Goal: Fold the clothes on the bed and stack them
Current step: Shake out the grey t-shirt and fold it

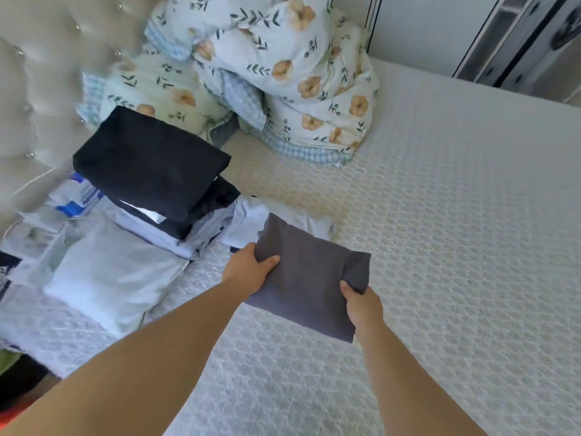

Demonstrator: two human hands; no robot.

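Both hands grip the folded dark grey cloth garment (309, 275): left hand (248, 270) thumb on top at nine o'clock, right hand (361, 305) pinching at four; stack of folded clothes (157, 184) sits at ten.

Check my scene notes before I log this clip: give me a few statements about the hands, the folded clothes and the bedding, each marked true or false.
1. Both hands hold the folded grey garment. True: the left hand grips its left edge and the right hand its near right corner.
2. The grey garment already lies on top of the stack of folded clothes. False: it is held to the right of the stack.
3. A black folded garment tops the stack. True.
4. The floral duvet is spread flat over the bed. False: it is bunched in a heap near the tufted headboard.
5. The right hand is empty. False: it pinches the grey garment.
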